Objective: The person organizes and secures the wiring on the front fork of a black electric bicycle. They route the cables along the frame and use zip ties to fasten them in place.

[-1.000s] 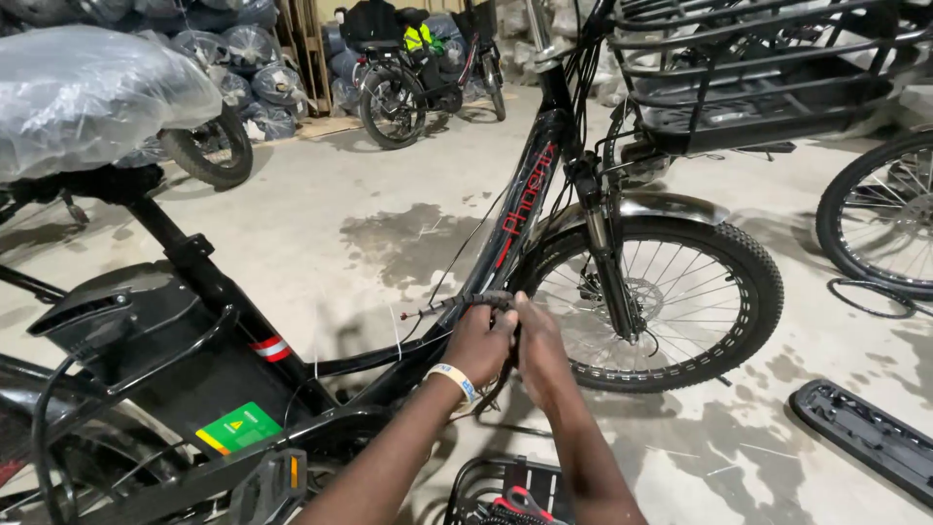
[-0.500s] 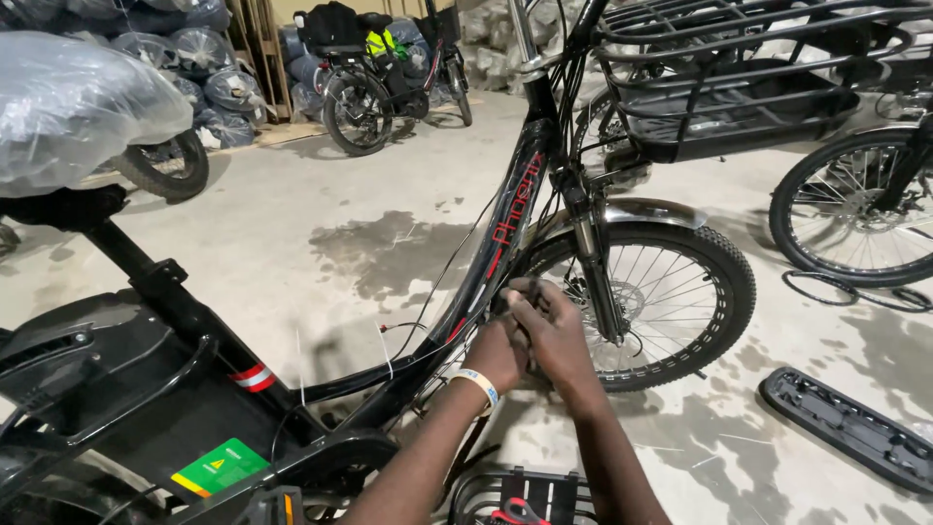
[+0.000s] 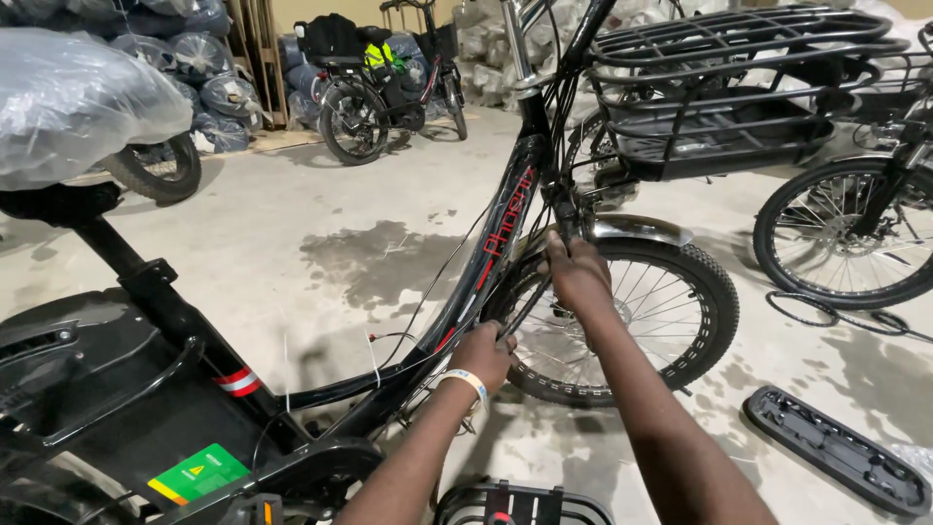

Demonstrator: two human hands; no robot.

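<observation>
Gripping a black cable bundle [image 3: 525, 309], the left hand [image 3: 483, 356] is closed around its lower end, just beside the down tube [image 3: 481, 282] of the black bike. One white wristband [image 3: 466, 381] sits on that wrist. The right hand [image 3: 577, 274] is higher up, fingers curled on the same bundle where it runs near the fork [image 3: 569, 219] and the silver fender [image 3: 641, 229]; its fingertips face away from the camera, so how tightly it clamps is hard to tell, though it looks closed on the cable. The bundle runs between the two hands, in front of the front wheel [image 3: 622, 321].

The head view, the only one, shows these counts. Two hands, both the wearer's. One bike in hand, with one front wheel showing, one black seat post [image 3: 117, 255] and one green sticker [image 3: 199, 473] low on its frame. Two white zip ties [image 3: 373, 352] stick out from the tube. At right stands one more wheel [image 3: 847, 233] of a second bike, beneath two stacked black racks [image 3: 719, 87]. One black panel [image 3: 838, 449] lies on the concrete floor [image 3: 292, 214], well apart from the hands, and a loose cable [image 3: 836, 316] lies near it. One parked bike [image 3: 384, 87] stands at the back. One plastic-wrapped bundle [image 3: 78, 97] fills the upper left, with one tyre [image 3: 155, 167] under it.
</observation>
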